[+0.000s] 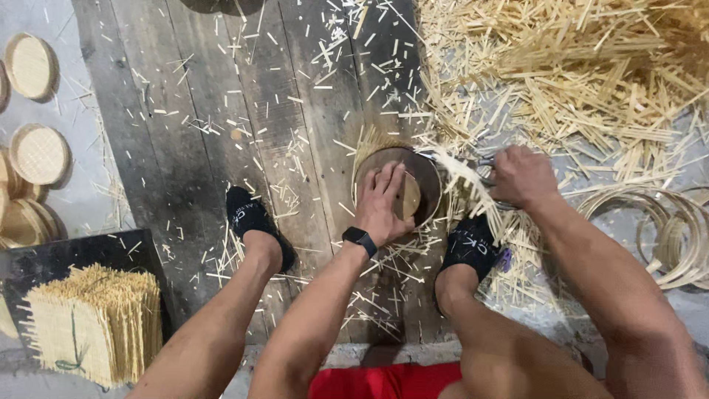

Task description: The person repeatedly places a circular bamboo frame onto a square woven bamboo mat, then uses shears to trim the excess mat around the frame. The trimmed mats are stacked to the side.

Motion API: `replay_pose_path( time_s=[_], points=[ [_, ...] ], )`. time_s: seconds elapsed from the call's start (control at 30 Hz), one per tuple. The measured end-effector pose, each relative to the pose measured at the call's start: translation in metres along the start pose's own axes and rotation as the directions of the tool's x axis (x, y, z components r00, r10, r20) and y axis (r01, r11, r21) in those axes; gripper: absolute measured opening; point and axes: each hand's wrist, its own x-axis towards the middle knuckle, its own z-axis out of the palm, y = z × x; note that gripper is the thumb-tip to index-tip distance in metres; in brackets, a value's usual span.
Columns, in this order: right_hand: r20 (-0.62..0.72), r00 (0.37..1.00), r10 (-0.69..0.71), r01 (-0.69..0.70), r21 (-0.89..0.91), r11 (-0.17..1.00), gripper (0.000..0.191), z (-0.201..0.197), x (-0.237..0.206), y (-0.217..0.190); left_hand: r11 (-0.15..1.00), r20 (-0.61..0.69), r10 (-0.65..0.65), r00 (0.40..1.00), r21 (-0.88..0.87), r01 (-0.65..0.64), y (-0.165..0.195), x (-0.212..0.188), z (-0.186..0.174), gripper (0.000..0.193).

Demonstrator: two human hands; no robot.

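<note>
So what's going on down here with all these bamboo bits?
A person sits over a wooden plank floor. The left hand presses flat on a round woven disc, while the right hand grips shears at the disc's edge, where loose strips stick out. Offcuts are piled nearby, with bamboo hoops, finished round lids and a tied stack of mats.
</note>
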Motion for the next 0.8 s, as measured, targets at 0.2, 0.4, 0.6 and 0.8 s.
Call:
replay_pose_path(
  time_s=[0.2,0.4,0.6,0.8],
  points=[
    [-0.112,0.993,-0.032,0.028,-0.037,0.999,0.029,0.015,0.005,-0.011,0.993,0.131,0.111,0.985,0.019,-0.114,-0.003,0.004,-0.018,0.122],
    [0.082,0.997,0.009,-0.01,0.012,1.0,0.041,-0.002,0.002,-0.001,0.954,-0.31,-0.274,0.91,-0.207,0.217,0.018,-0.003,0.009,0.123],
    [-0.056,0.998,0.02,-0.025,-0.086,0.996,0.017,-0.007,0.009,-0.015,0.996,-0.228,-0.089,0.97,-0.032,0.084,0.011,-0.004,0.02,0.113],
    [0.288,0.952,0.1,-0.097,-0.024,0.995,0.023,-0.005,0.007,-0.009,0.995,-0.097,-0.096,0.991,-0.019,0.095,0.006,-0.002,0.007,0.11]
  ],
)
